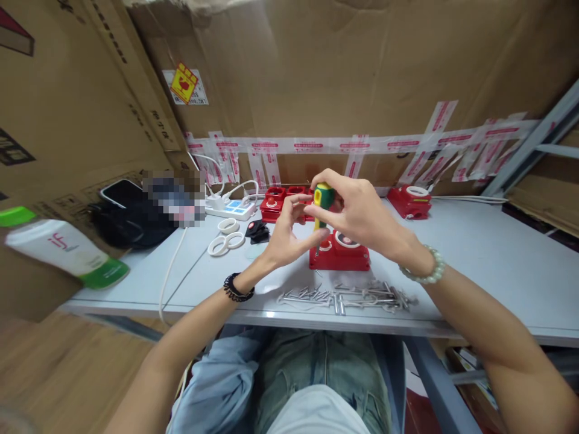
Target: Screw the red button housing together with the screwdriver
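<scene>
A screwdriver with a green and yellow handle (pixel 324 199) stands upright, its shaft pointing down at the left part of a red box (pixel 340 259) on the table. My right hand (pixel 362 211) has its fingers wrapped round the handle's upper part. My left hand (pixel 289 232) is beside it, thumb and fingers curved apart, with the thumb near the lower handle; no object shows in it. In front of the red box lie many loose screws (pixel 310 294) and metal pins (pixel 339 304).
White rings (pixel 218 246), black parts (pixel 257 231) and a power strip (pixel 230 208) lie left. More red boxes stand behind (pixel 272 205) and at right (pixel 409 202). A bottle (pixel 67 253), phone (pixel 121 194) and black bag (pixel 131 226) are far left. Cardboard (pixel 316 72) rises behind.
</scene>
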`<state>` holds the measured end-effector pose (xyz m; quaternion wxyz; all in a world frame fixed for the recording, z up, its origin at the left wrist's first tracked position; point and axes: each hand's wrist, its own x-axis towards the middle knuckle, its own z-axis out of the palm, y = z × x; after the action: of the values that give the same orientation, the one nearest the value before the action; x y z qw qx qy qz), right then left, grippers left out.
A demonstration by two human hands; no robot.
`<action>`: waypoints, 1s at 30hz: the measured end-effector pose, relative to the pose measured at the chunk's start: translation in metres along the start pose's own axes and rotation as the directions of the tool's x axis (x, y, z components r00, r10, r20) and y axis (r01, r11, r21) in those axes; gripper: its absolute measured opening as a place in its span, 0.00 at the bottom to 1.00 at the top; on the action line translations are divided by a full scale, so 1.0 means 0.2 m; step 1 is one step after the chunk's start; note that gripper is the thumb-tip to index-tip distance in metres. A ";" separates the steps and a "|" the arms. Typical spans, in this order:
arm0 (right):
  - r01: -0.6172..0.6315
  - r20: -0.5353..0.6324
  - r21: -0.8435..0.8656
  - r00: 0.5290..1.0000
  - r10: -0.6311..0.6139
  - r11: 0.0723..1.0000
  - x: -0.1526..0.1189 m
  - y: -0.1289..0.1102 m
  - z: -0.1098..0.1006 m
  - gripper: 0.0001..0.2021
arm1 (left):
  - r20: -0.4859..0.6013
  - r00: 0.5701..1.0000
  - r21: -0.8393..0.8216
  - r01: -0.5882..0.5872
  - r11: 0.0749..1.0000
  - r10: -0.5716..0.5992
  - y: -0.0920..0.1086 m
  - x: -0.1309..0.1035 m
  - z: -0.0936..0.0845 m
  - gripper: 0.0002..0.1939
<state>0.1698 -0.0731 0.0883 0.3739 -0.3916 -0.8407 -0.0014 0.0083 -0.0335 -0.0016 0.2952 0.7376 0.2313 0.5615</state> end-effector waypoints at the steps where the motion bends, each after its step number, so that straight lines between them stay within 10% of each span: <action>1: -0.027 -0.031 -0.039 0.999 0.025 0.999 0.00 0.00 0.01 0.10 | -0.030 0.999 0.030 -0.025 0.999 0.026 0.00 0.00 0.00 0.28; 9: 0.047 0.087 0.096 0.995 -0.055 0.994 0.00 0.02 -0.02 0.15 | 0.039 0.999 -0.001 -0.020 1.000 0.020 0.01 -0.01 -0.01 0.18; 15: -0.034 -0.098 -0.092 0.995 0.024 0.995 0.01 0.02 0.03 0.11 | -0.027 0.993 0.103 -0.108 0.989 0.111 0.00 -0.01 0.03 0.23; 21: 0.047 0.103 0.098 0.993 -0.057 0.994 0.00 0.02 -0.03 0.17 | 0.059 0.998 -0.018 -0.005 1.000 0.007 0.00 -0.02 0.01 0.18; 30: -0.045 -0.022 -0.040 0.999 0.045 0.998 0.00 0.02 0.03 0.14 | -0.021 0.995 0.079 -0.093 0.993 0.095 0.00 -0.02 0.02 0.20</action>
<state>0.1691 -0.0686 0.0827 0.3750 -0.4179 -0.8274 -0.0141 0.0117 -0.0356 -0.0053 0.2366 0.7518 0.2218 0.5742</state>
